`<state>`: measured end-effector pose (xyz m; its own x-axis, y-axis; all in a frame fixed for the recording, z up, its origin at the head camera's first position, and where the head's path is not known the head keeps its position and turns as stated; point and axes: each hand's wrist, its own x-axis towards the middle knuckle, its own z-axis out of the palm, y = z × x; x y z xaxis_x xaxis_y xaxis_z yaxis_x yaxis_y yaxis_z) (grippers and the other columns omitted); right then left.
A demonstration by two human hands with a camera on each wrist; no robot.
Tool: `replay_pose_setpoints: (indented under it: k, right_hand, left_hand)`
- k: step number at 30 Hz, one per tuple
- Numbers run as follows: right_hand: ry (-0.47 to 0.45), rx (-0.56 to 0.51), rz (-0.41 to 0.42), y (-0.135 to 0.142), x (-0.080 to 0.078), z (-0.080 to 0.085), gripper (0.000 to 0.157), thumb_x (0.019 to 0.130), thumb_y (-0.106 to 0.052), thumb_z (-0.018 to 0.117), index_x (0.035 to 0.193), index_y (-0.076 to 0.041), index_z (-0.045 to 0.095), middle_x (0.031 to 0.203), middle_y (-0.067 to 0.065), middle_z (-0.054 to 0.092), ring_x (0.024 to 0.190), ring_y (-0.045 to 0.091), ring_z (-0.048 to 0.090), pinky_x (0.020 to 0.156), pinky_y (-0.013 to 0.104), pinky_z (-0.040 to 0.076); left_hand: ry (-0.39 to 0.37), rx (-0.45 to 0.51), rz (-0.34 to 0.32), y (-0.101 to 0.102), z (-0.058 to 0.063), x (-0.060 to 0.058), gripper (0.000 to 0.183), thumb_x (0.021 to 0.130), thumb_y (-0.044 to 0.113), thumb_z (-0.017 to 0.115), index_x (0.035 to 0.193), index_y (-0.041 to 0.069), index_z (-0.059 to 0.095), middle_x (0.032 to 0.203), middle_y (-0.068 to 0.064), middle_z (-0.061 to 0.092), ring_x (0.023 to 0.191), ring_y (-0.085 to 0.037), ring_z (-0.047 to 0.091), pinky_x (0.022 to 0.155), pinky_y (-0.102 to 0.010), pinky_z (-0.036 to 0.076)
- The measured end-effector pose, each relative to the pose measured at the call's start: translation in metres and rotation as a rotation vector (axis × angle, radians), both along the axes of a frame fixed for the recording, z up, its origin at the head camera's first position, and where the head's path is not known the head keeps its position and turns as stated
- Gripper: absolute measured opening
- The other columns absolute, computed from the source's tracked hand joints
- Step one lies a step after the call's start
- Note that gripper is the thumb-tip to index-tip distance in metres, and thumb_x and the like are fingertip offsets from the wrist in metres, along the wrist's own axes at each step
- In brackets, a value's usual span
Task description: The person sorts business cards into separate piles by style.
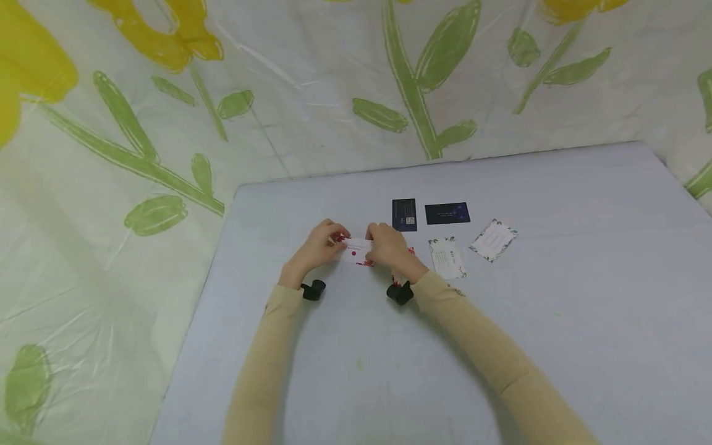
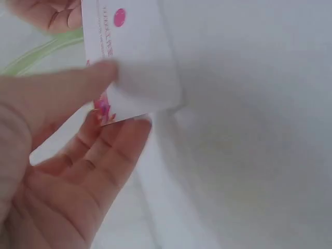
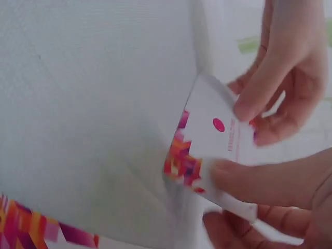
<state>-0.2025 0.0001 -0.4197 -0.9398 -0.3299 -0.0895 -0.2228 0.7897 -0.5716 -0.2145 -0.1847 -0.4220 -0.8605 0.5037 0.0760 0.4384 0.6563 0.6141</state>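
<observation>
A white business card (image 1: pixel 356 252) with a pink dot and red-orange patterned corners is held between both hands, over the table. My left hand (image 1: pixel 324 245) pinches its left end, thumb on the printed face and fingers behind, as the left wrist view shows. At the opposite end my right hand (image 1: pixel 388 246) pinches the card (image 3: pixel 207 129), thumb on top. Under the right wrist lies another card with a red pattern (image 1: pixel 398 278), partly hidden by the arm; its colourful edge (image 3: pixel 41 225) shows in the right wrist view.
Beyond the right hand lie a dark upright card (image 1: pixel 404 215) and a dark sideways card (image 1: pixel 447 213). Two white cards with leafy borders, one nearer (image 1: pixel 447 258) and one tilted (image 1: pixel 494 240), rest to the right. A flower-printed sheet (image 1: pixel 311 111) hangs behind the pale table (image 1: pixel 556 321).
</observation>
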Motion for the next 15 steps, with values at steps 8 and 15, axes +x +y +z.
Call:
replay_pose_setpoints:
  k: [8, 15]
  right_hand:
    - [-0.074, -0.311, -0.030, 0.016, -0.006, 0.005, 0.010, 0.078, -0.009, 0.064, 0.085, -0.004, 0.060, 0.079, 0.007, 0.053, 0.075, 0.018, 0.046, 0.062, 0.027, 0.040]
    - [-0.080, -0.223, -0.005, 0.018, -0.007, -0.004, 0.009, 0.076, -0.004, 0.063, 0.081, -0.002, 0.056, 0.076, 0.007, 0.054, 0.069, 0.017, 0.046, 0.056, 0.025, 0.038]
  left_hand:
    - [-0.025, 0.224, 0.109, -0.008, -0.001, 0.015, 0.017, 0.079, 0.003, 0.064, 0.096, 0.002, 0.066, 0.091, -0.008, 0.060, 0.082, -0.019, 0.054, 0.074, -0.033, 0.047]
    - [-0.005, 0.183, 0.137, 0.005, -0.017, 0.012, 0.015, 0.078, -0.001, 0.063, 0.093, 0.000, 0.066, 0.089, -0.010, 0.058, 0.080, -0.020, 0.055, 0.070, -0.031, 0.048]
